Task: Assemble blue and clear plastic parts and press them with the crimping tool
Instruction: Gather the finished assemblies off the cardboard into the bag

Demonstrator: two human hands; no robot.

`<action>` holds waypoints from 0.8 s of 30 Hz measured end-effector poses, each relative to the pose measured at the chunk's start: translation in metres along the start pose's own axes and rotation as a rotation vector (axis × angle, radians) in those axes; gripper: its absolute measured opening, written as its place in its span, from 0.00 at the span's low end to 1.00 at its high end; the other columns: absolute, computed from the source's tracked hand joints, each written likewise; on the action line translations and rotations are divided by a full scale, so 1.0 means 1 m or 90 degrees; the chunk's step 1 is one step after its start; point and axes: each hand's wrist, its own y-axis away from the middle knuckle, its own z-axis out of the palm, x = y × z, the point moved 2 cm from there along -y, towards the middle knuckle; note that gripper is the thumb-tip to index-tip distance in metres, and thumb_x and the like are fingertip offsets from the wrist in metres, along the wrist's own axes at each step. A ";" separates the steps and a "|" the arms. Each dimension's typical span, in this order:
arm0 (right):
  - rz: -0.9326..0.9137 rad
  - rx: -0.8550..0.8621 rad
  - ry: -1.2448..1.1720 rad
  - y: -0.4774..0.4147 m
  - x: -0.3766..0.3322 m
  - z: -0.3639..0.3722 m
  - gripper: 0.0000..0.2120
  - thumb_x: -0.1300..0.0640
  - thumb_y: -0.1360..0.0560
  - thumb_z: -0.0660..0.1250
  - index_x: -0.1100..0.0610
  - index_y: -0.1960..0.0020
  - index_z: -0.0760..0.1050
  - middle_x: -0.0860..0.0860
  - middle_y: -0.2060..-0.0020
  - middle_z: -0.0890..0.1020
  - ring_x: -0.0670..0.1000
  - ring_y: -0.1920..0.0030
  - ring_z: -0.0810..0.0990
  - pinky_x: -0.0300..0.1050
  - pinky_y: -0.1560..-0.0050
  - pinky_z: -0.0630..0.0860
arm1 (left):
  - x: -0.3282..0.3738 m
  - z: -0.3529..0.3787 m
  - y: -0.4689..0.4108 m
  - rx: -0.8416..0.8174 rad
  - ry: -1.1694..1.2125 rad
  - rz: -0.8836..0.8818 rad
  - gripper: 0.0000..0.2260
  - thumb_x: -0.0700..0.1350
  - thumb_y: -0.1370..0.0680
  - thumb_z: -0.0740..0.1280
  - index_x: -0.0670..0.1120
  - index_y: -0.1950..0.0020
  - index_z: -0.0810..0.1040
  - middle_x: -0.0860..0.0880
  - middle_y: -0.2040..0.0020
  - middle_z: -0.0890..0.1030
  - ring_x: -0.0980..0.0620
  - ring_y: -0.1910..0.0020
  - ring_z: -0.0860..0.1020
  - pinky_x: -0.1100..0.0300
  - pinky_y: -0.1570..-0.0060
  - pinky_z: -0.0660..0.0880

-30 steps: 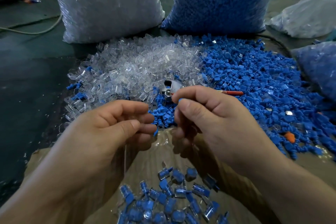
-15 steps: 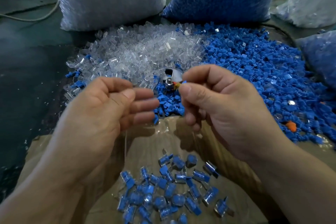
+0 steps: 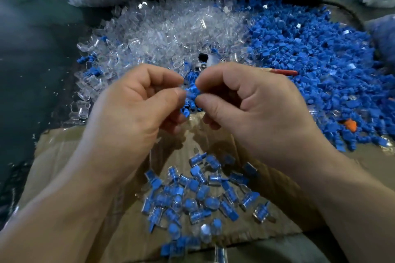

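— Where's the blue part (image 3: 190, 91)?
— Head view: in the gap between the hands. The left hand (image 3: 136, 104) pinches its left end with thumb and forefinger, and the right hand (image 3: 245, 100) pinches its right.
— Pose?
— Both hands are knuckles-up with fingers (image 3: 171, 96) curled, above the cardboard (image 3: 64, 156).

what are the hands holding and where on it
Both hands pinch one small blue plastic part between thumb and forefinger tips: the left hand at its left end, the right hand at its right end. Any clear piece: cannot tell.
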 end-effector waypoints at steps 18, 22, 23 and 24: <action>-0.060 -0.025 0.190 0.002 -0.011 0.003 0.11 0.52 0.21 0.59 0.54 0.48 0.78 0.48 0.57 0.79 0.52 0.57 0.78 0.54 0.60 0.76 | 0.009 0.012 0.008 -0.053 0.078 -0.088 0.11 0.49 0.37 0.74 0.49 0.57 0.83 0.41 0.65 0.84 0.46 0.69 0.82 0.54 0.68 0.81; -0.075 -0.058 0.260 0.001 -0.008 0.002 0.13 0.53 0.23 0.61 0.54 0.41 0.77 0.51 0.50 0.79 0.55 0.49 0.76 0.56 0.53 0.77 | 0.006 0.010 0.006 -0.014 0.069 -0.113 0.14 0.51 0.40 0.76 0.49 0.58 0.83 0.40 0.65 0.82 0.45 0.71 0.80 0.51 0.68 0.79; -0.054 -0.044 0.332 -0.001 -0.003 -0.003 0.16 0.50 0.24 0.60 0.52 0.38 0.75 0.49 0.46 0.78 0.53 0.46 0.74 0.54 0.49 0.76 | 0.004 0.009 0.005 -0.003 0.076 -0.114 0.10 0.48 0.38 0.76 0.50 0.58 0.82 0.41 0.66 0.82 0.45 0.72 0.80 0.52 0.69 0.79; -0.013 -0.030 0.402 -0.004 0.002 -0.009 0.20 0.46 0.25 0.59 0.49 0.34 0.71 0.48 0.42 0.76 0.52 0.42 0.71 0.53 0.44 0.74 | 0.003 0.007 0.003 0.007 0.078 -0.116 0.06 0.45 0.34 0.76 0.50 0.59 0.82 0.42 0.67 0.81 0.46 0.73 0.79 0.53 0.70 0.78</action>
